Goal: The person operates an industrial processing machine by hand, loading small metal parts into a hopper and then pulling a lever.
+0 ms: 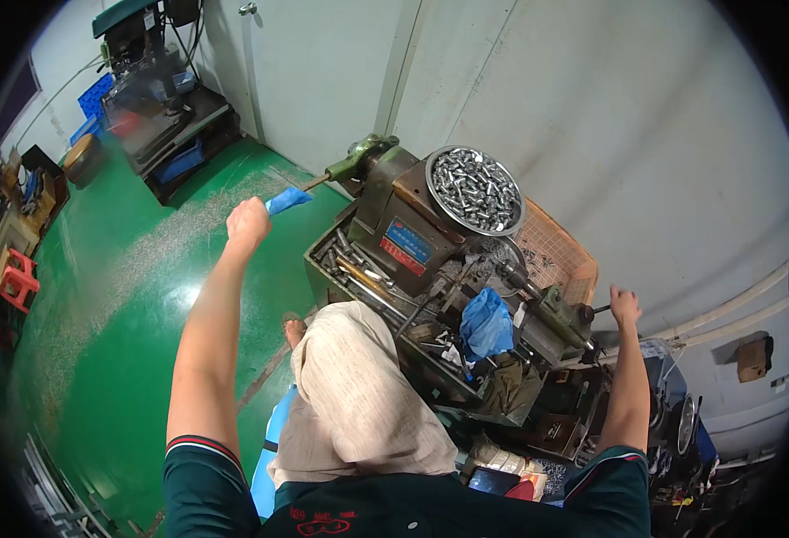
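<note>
My left hand (247,221) is closed round the end of a lever handle (289,200) wrapped in blue at the left of a green bench lathe (372,202). My right arm reaches to the lathe's other end, where my right hand (626,306) is closed on a dark lever (602,309). Between my hands, a round metal bowl (429,186) heaped with small shiny metal parts (477,188) rests on top of the machine. Below it, the lathe's middle is cluttered with metal chips (453,269). A crumpled blue plastic piece (487,325) lies in front.
An orange basket (578,260) with some small parts stands behind the lathe, by the wall. Metal rods and tools (359,273) fill the near tray. Beige cloth (350,377) covers my lap. A drill press (157,99) and red stool (19,280) stand on the green floor leftward.
</note>
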`<state>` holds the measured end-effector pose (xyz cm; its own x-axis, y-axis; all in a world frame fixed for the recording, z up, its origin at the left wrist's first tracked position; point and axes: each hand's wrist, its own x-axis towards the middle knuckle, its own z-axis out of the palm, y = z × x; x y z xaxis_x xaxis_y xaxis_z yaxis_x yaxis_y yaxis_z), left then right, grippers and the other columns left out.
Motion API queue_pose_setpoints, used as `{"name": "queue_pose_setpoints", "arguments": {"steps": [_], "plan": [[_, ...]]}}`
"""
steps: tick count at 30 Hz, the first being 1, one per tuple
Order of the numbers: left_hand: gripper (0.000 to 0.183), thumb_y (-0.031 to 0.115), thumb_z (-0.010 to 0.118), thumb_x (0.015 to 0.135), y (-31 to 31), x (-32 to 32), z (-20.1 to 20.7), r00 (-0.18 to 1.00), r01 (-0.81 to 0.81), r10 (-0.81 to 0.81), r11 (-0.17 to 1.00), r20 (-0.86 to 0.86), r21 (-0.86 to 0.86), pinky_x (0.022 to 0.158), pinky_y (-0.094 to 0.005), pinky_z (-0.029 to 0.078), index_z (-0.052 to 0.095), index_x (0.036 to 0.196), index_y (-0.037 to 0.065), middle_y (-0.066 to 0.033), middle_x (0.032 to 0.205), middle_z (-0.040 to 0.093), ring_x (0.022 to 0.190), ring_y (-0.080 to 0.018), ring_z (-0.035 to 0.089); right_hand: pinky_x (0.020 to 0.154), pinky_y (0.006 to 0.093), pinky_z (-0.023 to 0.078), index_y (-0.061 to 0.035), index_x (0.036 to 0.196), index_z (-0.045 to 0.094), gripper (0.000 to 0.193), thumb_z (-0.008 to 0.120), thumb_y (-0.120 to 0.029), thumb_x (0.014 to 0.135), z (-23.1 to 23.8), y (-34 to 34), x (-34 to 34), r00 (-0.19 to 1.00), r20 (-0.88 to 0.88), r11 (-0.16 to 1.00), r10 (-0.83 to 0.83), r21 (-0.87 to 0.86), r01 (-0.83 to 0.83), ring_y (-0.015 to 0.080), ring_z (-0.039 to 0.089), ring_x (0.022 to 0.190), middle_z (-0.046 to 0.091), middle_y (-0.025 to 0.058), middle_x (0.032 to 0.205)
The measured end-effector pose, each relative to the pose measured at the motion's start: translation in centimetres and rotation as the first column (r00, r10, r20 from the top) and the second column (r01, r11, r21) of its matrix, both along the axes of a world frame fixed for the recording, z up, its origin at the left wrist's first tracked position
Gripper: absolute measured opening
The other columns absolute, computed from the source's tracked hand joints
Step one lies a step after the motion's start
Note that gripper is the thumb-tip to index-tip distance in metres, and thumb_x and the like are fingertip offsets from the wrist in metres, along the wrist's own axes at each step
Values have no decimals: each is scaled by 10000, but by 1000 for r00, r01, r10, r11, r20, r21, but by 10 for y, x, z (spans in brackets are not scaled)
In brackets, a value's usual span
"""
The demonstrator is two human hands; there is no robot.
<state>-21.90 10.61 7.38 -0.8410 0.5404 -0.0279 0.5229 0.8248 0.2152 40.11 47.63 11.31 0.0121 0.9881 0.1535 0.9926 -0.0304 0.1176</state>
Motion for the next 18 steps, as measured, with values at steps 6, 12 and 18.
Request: {"name": "queue_pose_setpoints", "arguments": {"steps": [6, 12, 18], "plan": [[175, 39, 518, 694, -3, -4, -6, 999, 33, -32, 999, -37, 31, 732, -393, 477, 623, 835, 38, -172, 889, 611, 855, -311, 594, 775, 450, 385, -53, 815, 599, 383, 409, -383, 856, -25, -88, 76, 986, 40, 919, 164, 358, -167, 290, 483, 945, 555, 112, 898], [189, 35, 525, 681, -4, -6, -9, 997, 45, -43, 998, -59, 41, 716, -400, 482, 628, 839, 47, -171, 868, 615, 830, -317, 599, 568, 441, 406, -5, 627, 542, 449, 480, -407, 818, -6, -160, 59, 973, 43, 923, 225, 310, -228, 360, 536, 636, 548, 177, 628], [189, 39, 517, 686, -2, -4, -7, 998, 30, -27, 999, -63, 43, 716, -398, 481, 631, 837, 51, -171, 866, 616, 834, -316, 599, 540, 446, 423, -5, 595, 553, 516, 470, -468, 806, 1, -179, 48, 987, 49, 950, 151, 270, -159, 387, 549, 594, 542, 214, 575]]}}
